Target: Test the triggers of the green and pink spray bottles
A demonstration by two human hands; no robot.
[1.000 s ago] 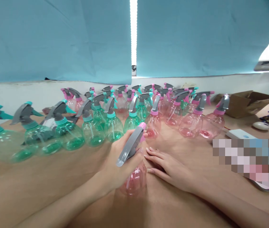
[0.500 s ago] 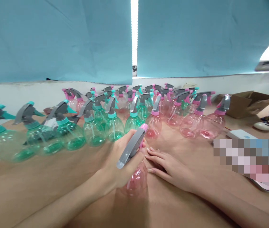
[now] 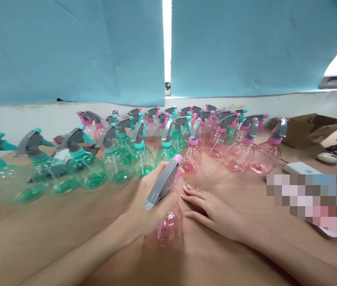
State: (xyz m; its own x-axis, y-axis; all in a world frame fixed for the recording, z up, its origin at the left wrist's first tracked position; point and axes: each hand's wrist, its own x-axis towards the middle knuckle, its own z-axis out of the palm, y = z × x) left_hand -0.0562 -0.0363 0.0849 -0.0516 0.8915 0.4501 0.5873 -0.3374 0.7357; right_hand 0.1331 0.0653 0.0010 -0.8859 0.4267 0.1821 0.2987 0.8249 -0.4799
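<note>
My left hand (image 3: 149,198) is wrapped around the neck of a pink spray bottle (image 3: 170,228) with a grey head and pink nozzle. The clear pink body shows below my fingers; its neck is hidden by them. To the right of this bottle, my right hand (image 3: 212,208) lies palm down on the brown tabletop (image 3: 222,258), fingers stretched out and holding nothing. Beyond my hands stand a green spray bottle (image 3: 143,161) with a turquoise collar and a pink spray bottle (image 3: 190,159), each with a little coloured tint at its base.
Several more green and pink spray bottles stand in rows across the back and left. On the right are an open cardboard box (image 3: 308,129), a white mouse (image 3: 328,158), a white box (image 3: 301,168) and a pixelated area. Blue curtains (image 3: 73,51) hang behind.
The held spray bottle's head has tilted slightly to the left and down in my left hand. My right hand has stayed in place.
</note>
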